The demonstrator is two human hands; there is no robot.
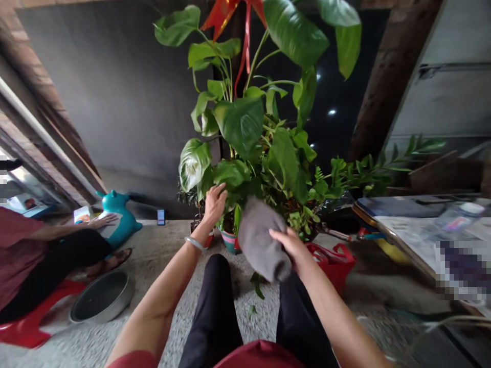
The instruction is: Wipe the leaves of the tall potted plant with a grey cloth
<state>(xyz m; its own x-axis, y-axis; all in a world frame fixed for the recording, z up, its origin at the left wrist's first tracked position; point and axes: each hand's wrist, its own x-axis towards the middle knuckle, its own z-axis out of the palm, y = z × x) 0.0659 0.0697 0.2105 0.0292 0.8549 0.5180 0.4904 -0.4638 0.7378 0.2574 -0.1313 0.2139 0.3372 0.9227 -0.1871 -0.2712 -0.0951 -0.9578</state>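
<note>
In front of me grows a tall potted plant with big, glossy, heart-shaped leaves point(241, 125). My left hand point(215, 204), with a pale bangle point(195, 244) at the wrist, reaches to the low leaves on the plant's left side. Its fingers are stretched out at a leaf point(231, 173); whether they press on it I cannot tell. A grey cloth point(261, 237), bunched and slightly blurred, is gripped in my right hand point(291, 246) before the lower foliage. Below the leaves, a striped flowerpot point(229, 241) partly shows between my hands.
At left, a person point(23, 255) sits on a red stool point(30, 327) beside a grey basin point(102, 296) and a teal animal-shaped toy point(118, 217). A phone point(161, 217) leans on the wall. Right, a red bag point(333, 266) stands near a table point(406, 227) holding a plastic bottle point(460, 217).
</note>
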